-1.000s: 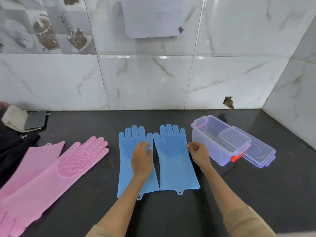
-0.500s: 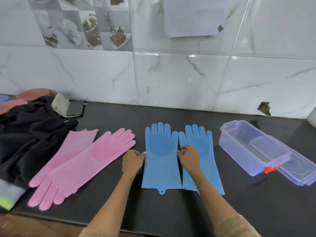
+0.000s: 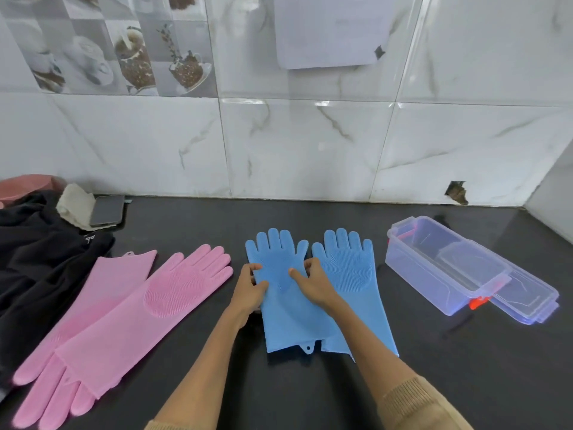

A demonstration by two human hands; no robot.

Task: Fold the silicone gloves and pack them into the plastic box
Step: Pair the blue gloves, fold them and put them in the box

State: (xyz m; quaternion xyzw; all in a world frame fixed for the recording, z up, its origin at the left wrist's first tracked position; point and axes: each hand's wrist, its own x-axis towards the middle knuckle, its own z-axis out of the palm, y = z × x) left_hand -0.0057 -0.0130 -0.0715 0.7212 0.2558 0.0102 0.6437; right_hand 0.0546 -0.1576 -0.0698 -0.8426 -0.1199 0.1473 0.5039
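Left hand (image 3: pixel 249 288): pinching left blue glove (image 3: pixel 283 293) edge.
Right hand (image 3: pixel 313 282): fingers spread, resting on same glove.
Box (image 3: pixel 434 274): open, right, on bench (image 3: pixel 465 367).

One head cam, wide-angle, looking fwd and down, near the counter (image 3: pixel 310 398), facing tiled wall (image 3: pixel 294 150)

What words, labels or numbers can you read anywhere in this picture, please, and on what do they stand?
None can be read for certain.
White paper sheet on the tiled wall: faint grey lines, too blurred to read.
Black cloth garment: small white mark, too small to read.
Blue silicone gloves, pink silicone gloves, clear plastic box: no lettering visible.
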